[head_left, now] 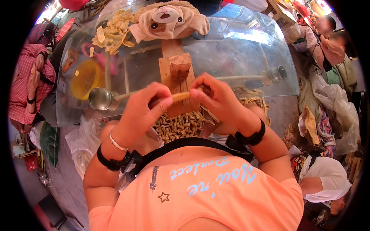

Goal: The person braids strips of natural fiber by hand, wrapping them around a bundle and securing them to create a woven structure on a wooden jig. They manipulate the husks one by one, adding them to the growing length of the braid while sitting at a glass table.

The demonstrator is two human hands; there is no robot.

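Note:
My left hand [148, 104] and my right hand [216, 96] are close together in front of me. Thumbs and fingers of both pinch the ends of a short yellowish dried strip [180, 96], its exact kind unclear. Just beneath it lies a wooden board [169, 111], with a wooden block [180, 61] fixed upright on its far part; a thin dark slot or blade shows at the block's front. Below my hands, many small cut brown-yellow pieces [179, 126] are heaped near my lap. More uncut strips [254, 102] lie beyond my right wrist.
A glass tabletop [231, 50] holds a heap of pale dried strips [113, 32] and a plush dog-faced toy [169, 21] at its far side. Under the glass are a yellow basin [85, 79] and metal-capped legs [101, 98]. People sit left and right. Plastic bags [331, 100] lie at right.

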